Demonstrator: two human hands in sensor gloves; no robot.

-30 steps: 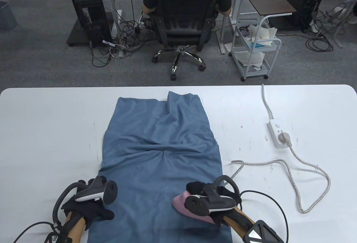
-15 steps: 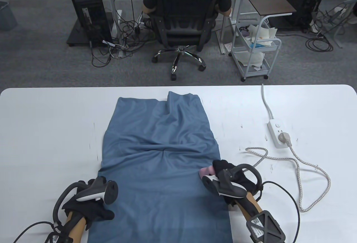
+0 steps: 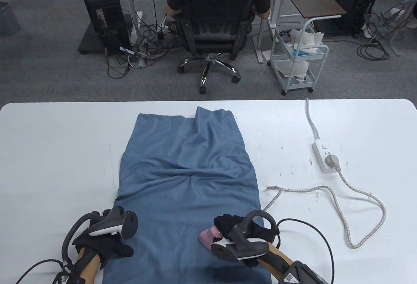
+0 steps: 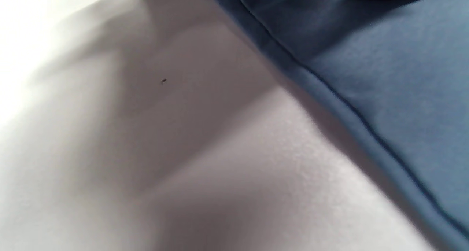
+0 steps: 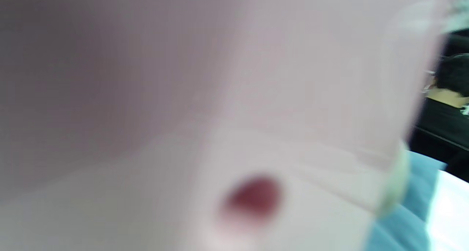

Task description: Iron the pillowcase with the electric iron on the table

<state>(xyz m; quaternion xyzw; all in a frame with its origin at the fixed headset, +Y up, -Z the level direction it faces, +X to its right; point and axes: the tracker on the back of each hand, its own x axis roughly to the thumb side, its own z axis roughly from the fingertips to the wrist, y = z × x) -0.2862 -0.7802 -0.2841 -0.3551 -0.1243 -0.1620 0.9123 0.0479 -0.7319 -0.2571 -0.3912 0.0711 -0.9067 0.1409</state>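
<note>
From the table view, the blue pillowcase (image 3: 189, 179) lies lengthwise down the middle of the table (image 3: 49, 153), with a bunched crease across its middle and a fold at the far end. My right hand (image 3: 242, 232) is wrapped round the handle of the pink iron (image 3: 207, 239), which sits on the near right part of the cloth. Half a second ago I had it further out, at the right hem; now it is drawn back toward me and inward, so I am stroking back and forth over the near end while the middle crease is untouched. The cord (image 3: 325, 192) has shifted with the stroke and trails to the power strip (image 3: 323, 157). My left hand (image 3: 104, 235) has not moved: it rests at the near left hem, seemingly pinning the cloth, but the tracker hides its fingers and I cannot tell how they lie. In the left wrist view, only the hem (image 4: 329, 97) running diagonally over the white tabletop shows, no fingers. In the right wrist view, the blurred pink iron body (image 5: 220, 97) fills the frame, with a sliver of blue cloth at the lower right.
</note>
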